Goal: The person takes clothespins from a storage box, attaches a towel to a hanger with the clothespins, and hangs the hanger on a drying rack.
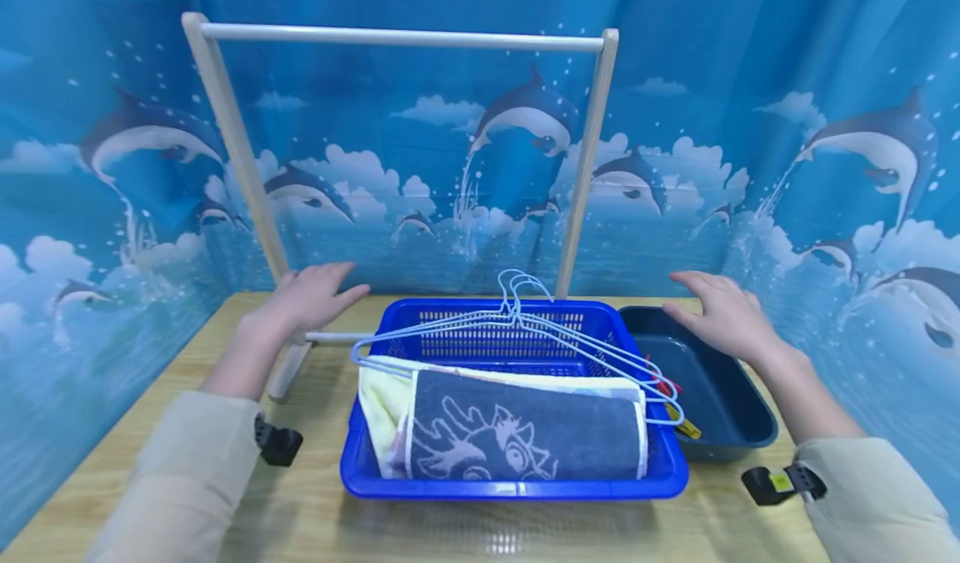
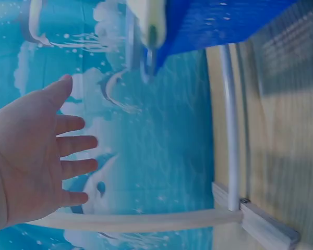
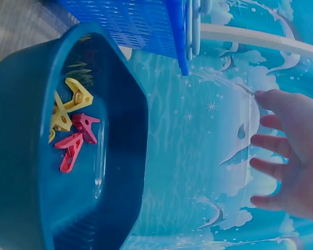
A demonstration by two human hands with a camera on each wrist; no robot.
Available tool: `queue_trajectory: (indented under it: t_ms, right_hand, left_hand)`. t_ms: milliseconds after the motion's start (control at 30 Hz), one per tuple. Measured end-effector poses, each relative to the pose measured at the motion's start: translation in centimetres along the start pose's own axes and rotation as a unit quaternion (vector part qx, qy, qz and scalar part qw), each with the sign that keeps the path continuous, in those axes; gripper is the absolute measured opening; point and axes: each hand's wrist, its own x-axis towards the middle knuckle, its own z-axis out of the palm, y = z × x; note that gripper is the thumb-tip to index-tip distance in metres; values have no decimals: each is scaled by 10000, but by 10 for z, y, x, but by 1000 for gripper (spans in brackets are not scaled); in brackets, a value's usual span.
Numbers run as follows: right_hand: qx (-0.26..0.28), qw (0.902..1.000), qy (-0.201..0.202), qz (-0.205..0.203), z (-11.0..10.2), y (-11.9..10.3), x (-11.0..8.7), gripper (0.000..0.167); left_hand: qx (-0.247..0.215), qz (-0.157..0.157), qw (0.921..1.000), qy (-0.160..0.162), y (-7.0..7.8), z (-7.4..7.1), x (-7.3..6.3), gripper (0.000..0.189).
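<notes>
Both hands are raised and hold nothing, one on each side of a blue plastic basket (image 1: 513, 490). My left hand (image 1: 311, 296) is left of the basket, near the left post of a drying rack; its fingers are spread in the left wrist view (image 2: 36, 151). My right hand (image 1: 723, 313) hovers over the dark teal basin (image 1: 757, 429), fingers straight and apart. Folded towels fill the basket's front, a grey one (image 1: 525, 425) with a cartoon pattern over a pale yellow one (image 1: 386, 413). Several light blue hangers (image 1: 517, 317) lie across the basket on top of the towels.
The rack's metal bar (image 1: 405, 36) spans two wooden posts behind the basket, with a wooden foot (image 1: 288, 371) at left. Red clothespins (image 3: 70, 151) and yellow clothespins (image 3: 78, 96) lie in the basin. A dolphin-print curtain (image 1: 420, 154) encloses the wooden table (image 1: 315, 496).
</notes>
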Motion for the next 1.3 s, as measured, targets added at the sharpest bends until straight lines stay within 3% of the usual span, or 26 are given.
queue_trajectory:
  t_ms: [233, 433, 700, 1000, 1300]
  right_hand:
    - [60, 9935, 290, -1098, 3, -8, -8, 39]
    - [83, 9865, 145, -1629, 12, -14, -8, 35]
    - [340, 9860, -671, -1487, 18, -27, -6, 39]
    - [78, 9835, -1047, -1475, 28, -30, 0, 32]
    - [57, 9824, -1214, -1415, 31, -33, 2, 26]
  left_hand:
    - [-67, -5, 9999, -118, 19, -13, -1, 71]
    - [-91, 343, 9993, -90, 43, -19, -2, 48]
    - [-35, 876, 9956, -341, 80, -22, 2, 29]
    - [221, 1524, 9862, -612, 112, -15, 16, 22]
    - [410, 1896, 9770, -888, 142, -6, 29, 23]
